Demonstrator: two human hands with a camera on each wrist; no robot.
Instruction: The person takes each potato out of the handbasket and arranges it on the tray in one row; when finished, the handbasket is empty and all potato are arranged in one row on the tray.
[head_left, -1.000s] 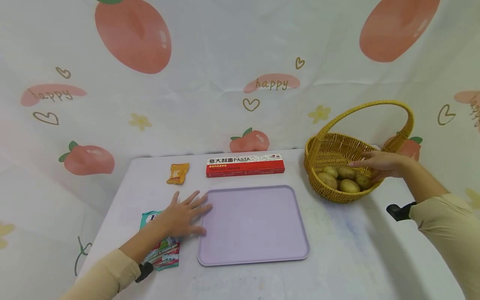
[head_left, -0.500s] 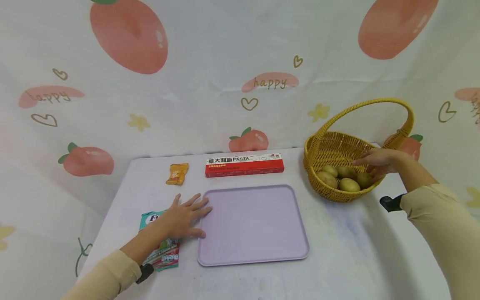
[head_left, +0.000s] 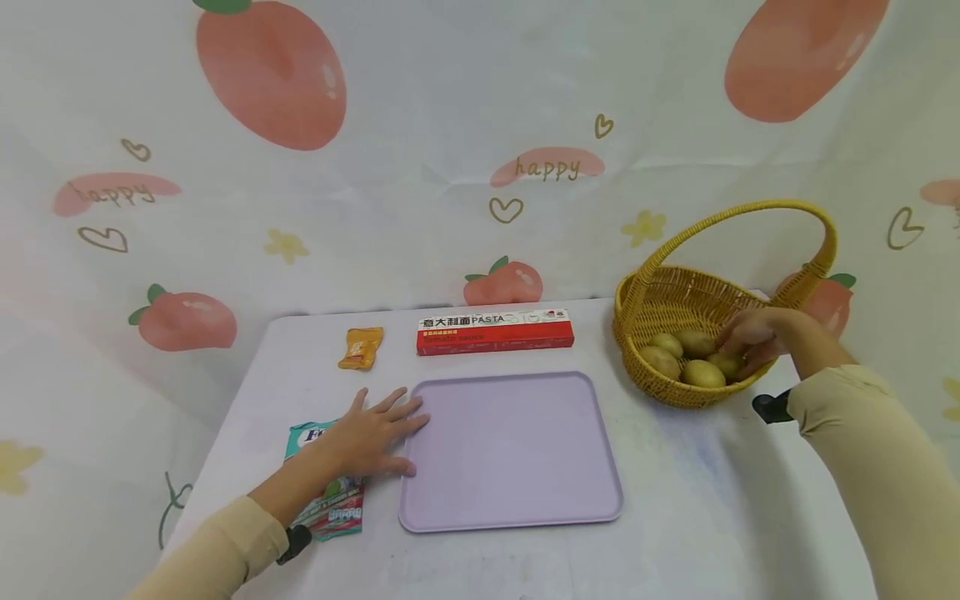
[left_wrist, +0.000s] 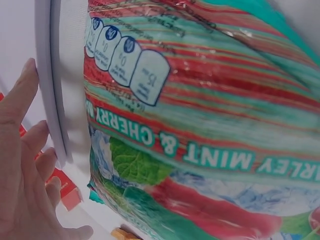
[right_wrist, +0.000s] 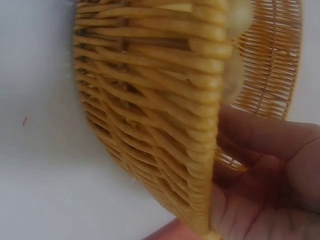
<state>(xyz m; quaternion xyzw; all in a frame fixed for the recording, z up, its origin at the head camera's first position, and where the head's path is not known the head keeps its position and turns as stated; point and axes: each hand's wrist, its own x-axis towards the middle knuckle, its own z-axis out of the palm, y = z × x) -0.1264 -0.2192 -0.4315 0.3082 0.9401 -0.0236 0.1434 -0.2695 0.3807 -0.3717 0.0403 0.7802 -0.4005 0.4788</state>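
In the head view my left hand [head_left: 371, 439] lies with spread fingers over the left rim of a lilac tray [head_left: 513, 454]. Its wrist passes above a teal and red candy bag [head_left: 341, 512], which fills much of the left wrist view. My right hand [head_left: 757, 336] reaches over the near right rim of a yellow wicker basket [head_left: 675, 400]. Its fingers and thumb curl about the rightmost potato [head_left: 726, 364]; the contact is partly hidden. Several other potatoes [head_left: 702, 374] lie beside it. The basket wall hides the fingertips in the right wrist view.
A red and white pasta box [head_left: 495, 332] lies behind the tray. To its left is a small orange packet [head_left: 361, 347]. The basket's tall handle [head_left: 738, 208] arches above the right hand. A patterned cloth [head_left: 420, 183] hangs behind the white table [head_left: 525, 562].
My right hand has gone down into the basket, its fingers bending from outstretched to curled about the rightmost potato. The left hand stays on the tray's rim.
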